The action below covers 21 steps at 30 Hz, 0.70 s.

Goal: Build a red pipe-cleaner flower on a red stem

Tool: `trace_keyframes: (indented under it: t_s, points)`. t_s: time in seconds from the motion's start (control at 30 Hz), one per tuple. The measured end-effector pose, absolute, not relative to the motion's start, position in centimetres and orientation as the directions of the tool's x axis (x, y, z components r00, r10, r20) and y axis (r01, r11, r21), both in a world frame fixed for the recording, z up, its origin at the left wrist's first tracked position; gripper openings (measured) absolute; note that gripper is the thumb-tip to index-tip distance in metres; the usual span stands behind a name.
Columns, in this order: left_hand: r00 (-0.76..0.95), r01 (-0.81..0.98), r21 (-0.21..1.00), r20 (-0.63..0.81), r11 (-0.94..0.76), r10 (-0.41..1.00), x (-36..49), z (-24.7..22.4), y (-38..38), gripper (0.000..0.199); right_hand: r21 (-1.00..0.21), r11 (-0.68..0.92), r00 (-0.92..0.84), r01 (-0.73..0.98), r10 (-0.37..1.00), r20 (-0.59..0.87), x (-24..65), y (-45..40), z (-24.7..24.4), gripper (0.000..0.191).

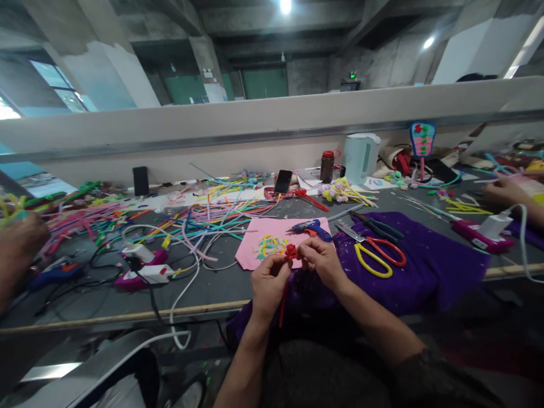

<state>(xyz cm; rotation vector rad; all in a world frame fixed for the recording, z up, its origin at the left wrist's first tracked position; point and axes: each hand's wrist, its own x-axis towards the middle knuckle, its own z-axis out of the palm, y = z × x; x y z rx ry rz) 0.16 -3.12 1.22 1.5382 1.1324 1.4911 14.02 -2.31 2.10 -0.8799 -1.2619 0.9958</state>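
Red pipe cleaner (290,252), its top coiled into a small rosette, sat pinched between both hands above the near edge of the desk (212,286). The left hand (267,280) had its fingers closed on the coil from below, with the stem hanging down past the wrist. The right hand (322,259) gripped the coil from the other side. Just behind lay a pink sheet (255,238), a blue glue gun (312,228) and yellow-and-red scissors (376,255) on purple cloth (429,266).
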Motion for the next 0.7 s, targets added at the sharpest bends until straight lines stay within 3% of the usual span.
trace_keyframes:
  t_s: [0.27,0.57,0.7]
  points:
    - [-0.036,0.240,0.875,0.440,-0.420,0.897,0.21,1.31,-3.32,0.008,-0.945,0.320,0.002,-0.070,0.947,0.321,14.31,-1.90,2.10,0.025]
    - [-0.026,0.241,0.896,0.389,-0.372,0.921,0.24,1.14,-3.24,0.009,-0.948,0.312,0.029,-0.064,0.950,0.311,14.31,-1.99,2.31,0.021]
    - [-0.021,0.160,0.925,0.353,-0.345,0.935,0.25,1.26,-3.28,0.008,-0.953,0.289,0.029,-0.090,0.957,0.287,14.28,-1.90,2.22,0.022]
